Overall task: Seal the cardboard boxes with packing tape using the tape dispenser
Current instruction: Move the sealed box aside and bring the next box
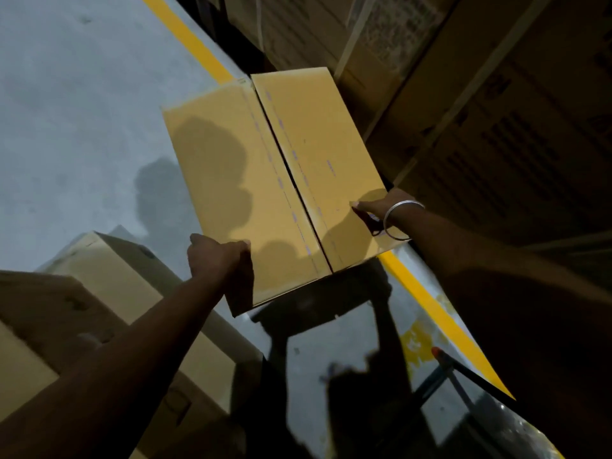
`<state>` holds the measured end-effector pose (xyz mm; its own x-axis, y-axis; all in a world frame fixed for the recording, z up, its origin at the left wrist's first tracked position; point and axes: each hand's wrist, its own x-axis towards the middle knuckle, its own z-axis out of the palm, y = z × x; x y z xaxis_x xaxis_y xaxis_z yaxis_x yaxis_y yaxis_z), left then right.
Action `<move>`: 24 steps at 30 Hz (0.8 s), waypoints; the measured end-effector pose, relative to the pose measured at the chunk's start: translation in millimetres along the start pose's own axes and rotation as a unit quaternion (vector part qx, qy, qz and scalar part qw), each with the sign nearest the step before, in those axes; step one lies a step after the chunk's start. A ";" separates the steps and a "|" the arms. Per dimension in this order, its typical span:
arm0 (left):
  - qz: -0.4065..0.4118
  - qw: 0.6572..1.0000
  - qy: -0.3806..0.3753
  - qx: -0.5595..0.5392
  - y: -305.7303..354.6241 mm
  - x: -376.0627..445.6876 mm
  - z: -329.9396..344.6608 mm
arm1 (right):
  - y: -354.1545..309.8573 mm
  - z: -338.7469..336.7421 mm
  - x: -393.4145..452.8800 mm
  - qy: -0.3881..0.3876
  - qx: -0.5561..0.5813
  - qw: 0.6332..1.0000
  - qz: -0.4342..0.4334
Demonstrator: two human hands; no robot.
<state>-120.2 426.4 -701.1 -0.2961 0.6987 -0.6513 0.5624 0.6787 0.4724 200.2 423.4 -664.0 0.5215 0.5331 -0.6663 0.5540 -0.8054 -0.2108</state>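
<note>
Two hands gripping one cardboard box [265, 180], held up above a grey floor [66, 111] in the head view, the only view given. Filling the middle of the frame, top flaps folded shut, dark open seam [291, 180] running from 12 o'clock down to 6 o'clock across the lid, faint strips of old tape showing along both sides of it.

Left hand [217, 256] clamping the box's near corner at about 7 o'clock of the lid: thumb lying on top along the edge, fingers curling down over the side wall. Box sitting directly ahead of and above this hand, touching it.

Right hand [374, 212] holding the box's right edge at about 4 o'clock of the lid: thumb pressing flat on the top, the remaining fingers hidden under the edge, so their curl not visible. Metal bangle [397, 220] hanging loose round this wrist.

Standing at 8 o'clock of the held box, well below it, a pale closed box [109, 260] among other cartons. Rising at 2 o'clock, stacked printed cartons [496, 127] in shadow. Crossing the floor from 11 o'clock to 5 o'clock, a yellow line [188, 38]. Lying at 5 o'clock, dim and blurred, an orange-tipped tool [442, 357], kind not discernible.
</note>
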 end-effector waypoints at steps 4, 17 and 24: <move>0.001 1.000 -0.014 0.011 -6.1 7.1 -0.8 | 3.0 18.4 5.8 0.030 -0.009 0.999 0.019; 0.037 0.998 0.023 -0.051 50.4 -73.8 -118.3 | -32.5 -74.2 -131.3 0.060 0.083 0.995 0.016; 0.062 0.996 0.011 -0.067 116.1 -175.7 -230.9 | -57.6 -178.4 -289.8 0.053 0.108 0.993 -0.006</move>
<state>-181.2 434.7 -394.7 -0.2491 0.7829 -0.5701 0.4889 0.6097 0.6238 132.9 361.5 -331.2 0.5874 0.5573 -0.5869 0.4146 -0.8299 -0.3732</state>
